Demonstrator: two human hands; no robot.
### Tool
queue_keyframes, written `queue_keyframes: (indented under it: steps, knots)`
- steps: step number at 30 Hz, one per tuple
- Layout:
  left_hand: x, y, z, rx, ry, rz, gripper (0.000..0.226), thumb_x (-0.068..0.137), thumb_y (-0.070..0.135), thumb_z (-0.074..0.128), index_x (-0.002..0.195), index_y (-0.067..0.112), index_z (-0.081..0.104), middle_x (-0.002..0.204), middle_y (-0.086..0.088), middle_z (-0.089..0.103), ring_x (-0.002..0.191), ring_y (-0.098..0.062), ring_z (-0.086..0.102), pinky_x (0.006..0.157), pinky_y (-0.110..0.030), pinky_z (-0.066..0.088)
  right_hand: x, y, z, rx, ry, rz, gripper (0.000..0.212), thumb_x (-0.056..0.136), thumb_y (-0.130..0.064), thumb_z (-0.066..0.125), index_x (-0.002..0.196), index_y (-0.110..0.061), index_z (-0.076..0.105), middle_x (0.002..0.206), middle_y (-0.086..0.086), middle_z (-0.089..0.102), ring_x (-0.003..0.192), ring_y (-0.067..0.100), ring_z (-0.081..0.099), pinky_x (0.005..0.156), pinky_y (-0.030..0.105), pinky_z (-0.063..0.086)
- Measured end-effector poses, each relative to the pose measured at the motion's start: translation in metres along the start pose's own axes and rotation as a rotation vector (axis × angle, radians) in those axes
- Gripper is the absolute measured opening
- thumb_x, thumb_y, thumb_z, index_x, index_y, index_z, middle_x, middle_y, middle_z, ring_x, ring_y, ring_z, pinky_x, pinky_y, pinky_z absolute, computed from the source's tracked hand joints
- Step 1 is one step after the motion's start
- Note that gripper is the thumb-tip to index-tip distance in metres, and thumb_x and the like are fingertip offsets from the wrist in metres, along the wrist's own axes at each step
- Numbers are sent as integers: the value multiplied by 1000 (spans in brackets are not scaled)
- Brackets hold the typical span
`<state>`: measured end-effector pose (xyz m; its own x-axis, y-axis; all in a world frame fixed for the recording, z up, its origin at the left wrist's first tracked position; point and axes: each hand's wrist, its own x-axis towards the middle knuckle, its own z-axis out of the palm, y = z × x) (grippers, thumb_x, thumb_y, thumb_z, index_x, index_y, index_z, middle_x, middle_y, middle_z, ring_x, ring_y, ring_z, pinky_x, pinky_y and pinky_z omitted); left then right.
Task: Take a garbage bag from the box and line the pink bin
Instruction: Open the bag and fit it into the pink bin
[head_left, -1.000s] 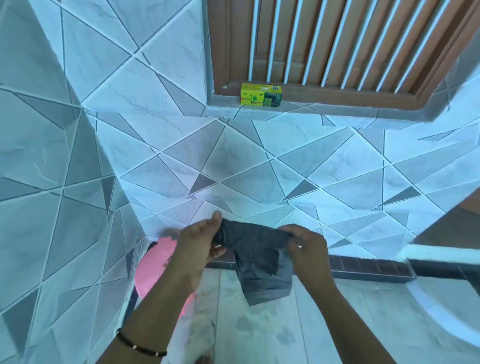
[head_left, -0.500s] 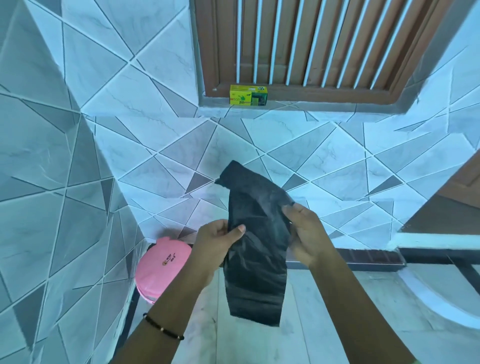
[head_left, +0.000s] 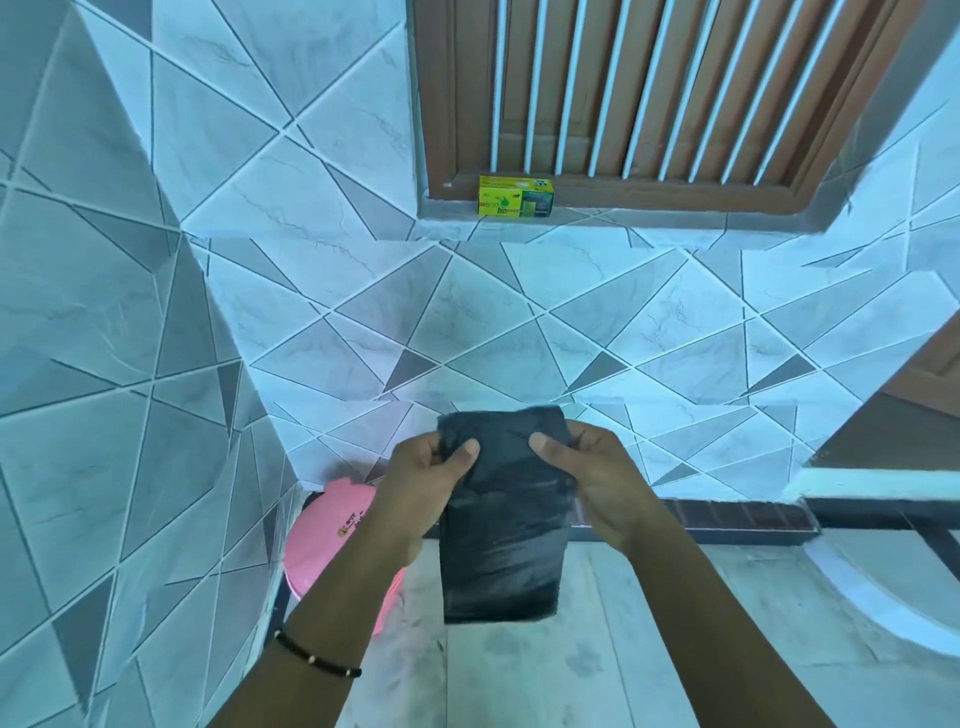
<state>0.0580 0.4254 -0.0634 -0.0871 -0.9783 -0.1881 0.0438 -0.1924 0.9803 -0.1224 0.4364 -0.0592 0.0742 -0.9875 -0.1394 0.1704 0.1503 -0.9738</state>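
Both of your hands hold the black bag (head_left: 501, 512) by its upper edge, out in front of you above the floor (head_left: 649, 623). Left hand (head_left: 423, 486): thumb on the near face, fingers curled behind, pinching the top left corner. Right hand (head_left: 592, 478): the same pinch at the top right corner. The bag hangs flat and folded, its mouth not yet opened. Done: one bag is out of the box (head_left: 516, 199), which sits on the sill (head_left: 649, 214) at its left end, well apart from your hands. Left: open the bag, spread its mouth and fit it into the bin (head_left: 332, 540), which stands in the floor's left corner against the wall, partly hidden by your left forearm; its lid looks to be on
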Motion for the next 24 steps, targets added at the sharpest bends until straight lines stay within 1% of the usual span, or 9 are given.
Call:
queue_keyframes:
  steps: [2, 5, 7, 9, 13, 16, 19, 21, 24]
  knots:
    - [5, 6, -5, -120, 22, 10, 15, 89, 17, 60, 99, 9, 69, 91, -6, 75, 79, -17, 71, 69, -26, 54, -5, 5, 3, -64, -73, 74, 36, 74, -20, 71, 105, -2, 68, 103, 15, 73, 95, 30, 70, 82, 36, 55]
    - [7, 12, -12, -177, -33, 7, 20, 87, 25, 63, 100, 12, 69, 99, -10, 74, 89, -25, 70, 83, -36, 55, -6, 13, 8, -60, -24, 96, 25, 78, -10, 70, 101, 0, 69, 102, 17, 73, 95, 32, 69, 88, 40, 54]
    - [-1, 7, -15, -60, -115, -41, 21, 84, 29, 65, 97, 12, 70, 97, -9, 75, 88, -24, 71, 82, -36, 55, -4, 10, 11, 12, 48, 71, 17, 81, -5, 67, 97, 1, 71, 98, 19, 73, 89, 33, 68, 87, 42, 54]
    - [-6, 0, -15, 30, -129, -55, 15, 86, 22, 64, 95, 12, 70, 96, -9, 74, 85, -23, 70, 80, -34, 55, -2, 4, 9, 54, 57, 48, 16, 82, -6, 66, 95, 0, 71, 97, 19, 72, 88, 33, 68, 87, 44, 54]
    - [1, -1, -13, -164, -12, -41, 13, 91, 16, 56, 95, 12, 69, 97, -10, 73, 88, -26, 67, 86, -41, 52, -9, 5, 11, -42, -44, 105, 21, 81, -7, 67, 101, -2, 69, 98, 15, 73, 88, 29, 69, 78, 37, 57]
    - [2, 7, -15, -330, -66, -57, 23, 93, 27, 53, 102, 11, 66, 101, -9, 73, 87, -21, 71, 73, -31, 57, -11, 13, 15, -24, 9, 155, 16, 78, -2, 68, 94, -2, 71, 93, 15, 74, 83, 30, 69, 72, 34, 58]
    - [-9, 2, -17, -137, -187, -80, 30, 91, 35, 54, 106, 12, 67, 100, -5, 75, 91, -17, 71, 69, -26, 56, -6, 10, 18, 91, 116, 122, 9, 79, 0, 67, 87, 0, 70, 81, 16, 72, 76, 30, 67, 65, 32, 57]
    - [-10, -5, -17, -13, -157, -58, 21, 89, 23, 60, 103, 10, 69, 97, -7, 75, 87, -18, 71, 71, -27, 55, -3, 5, 18, 129, 135, 103, 7, 80, 0, 65, 86, 0, 69, 76, 14, 72, 71, 28, 67, 63, 30, 57]
    - [-4, -8, -16, -37, -60, -30, 14, 89, 15, 60, 98, 10, 70, 98, -11, 74, 89, -23, 68, 80, -34, 54, -7, 4, 17, 68, 66, 125, 10, 83, -3, 63, 90, -3, 71, 82, 12, 74, 72, 26, 69, 64, 30, 56]
